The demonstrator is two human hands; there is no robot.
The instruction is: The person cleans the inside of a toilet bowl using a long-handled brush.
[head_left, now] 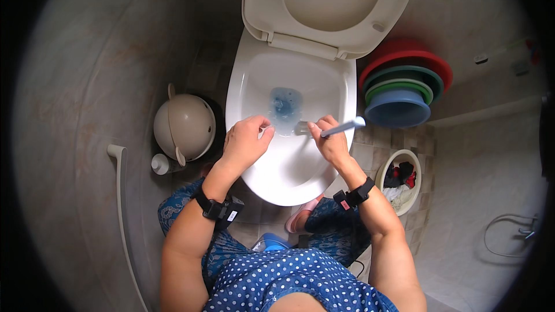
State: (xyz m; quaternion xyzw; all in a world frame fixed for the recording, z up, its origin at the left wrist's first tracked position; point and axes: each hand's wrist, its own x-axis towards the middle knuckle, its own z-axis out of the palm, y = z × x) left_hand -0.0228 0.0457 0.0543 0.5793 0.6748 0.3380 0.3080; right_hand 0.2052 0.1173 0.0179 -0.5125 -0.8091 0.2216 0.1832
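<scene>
Head view: right hand point(330, 141) clamped round toilet brush point(342, 128) over toilet bowl point(292, 164); left hand point(247, 140) pinched, contents unclear. Risk: hard scrubbing splashed blue water point(286, 105) onto rim.

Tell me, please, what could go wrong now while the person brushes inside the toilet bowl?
1. Both hands, left hand and right hand, are bare over the toilet bowl, so the blue water might splash onto skin.
2. The brush handle is held near its end, so it might slip.
</scene>
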